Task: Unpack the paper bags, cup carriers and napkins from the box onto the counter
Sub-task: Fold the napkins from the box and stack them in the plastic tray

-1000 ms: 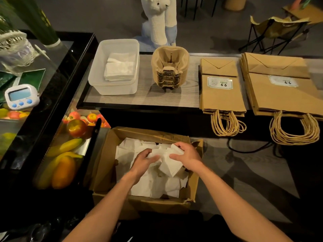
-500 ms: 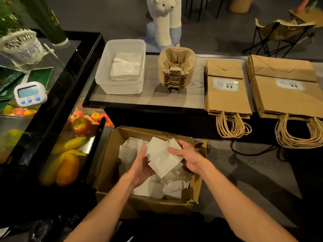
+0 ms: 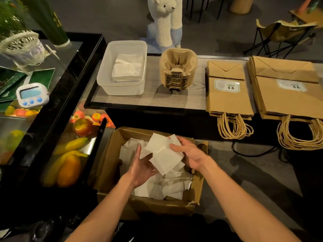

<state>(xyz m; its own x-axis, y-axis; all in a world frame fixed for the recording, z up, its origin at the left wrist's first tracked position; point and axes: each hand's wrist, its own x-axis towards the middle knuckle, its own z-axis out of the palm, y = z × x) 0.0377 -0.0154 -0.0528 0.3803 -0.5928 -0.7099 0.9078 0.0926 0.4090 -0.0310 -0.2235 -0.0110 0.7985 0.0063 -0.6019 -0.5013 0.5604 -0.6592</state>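
A white label (image 3: 226, 86) on the smaller paper bag stack (image 3: 229, 103) reads "9.9" (upside-down from here, so more like "6.6"). A second label (image 3: 291, 85), on the larger paper bag stack (image 3: 286, 102), shows the same figures, blurrier.

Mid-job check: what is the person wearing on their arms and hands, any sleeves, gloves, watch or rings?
Nothing shows on either. The left hand and right hand are bare, without gloves, and no ring is visible. The left forearm and right forearm are uncovered down to the bottom edge of the view: no sleeve, watch or wristband in sight.
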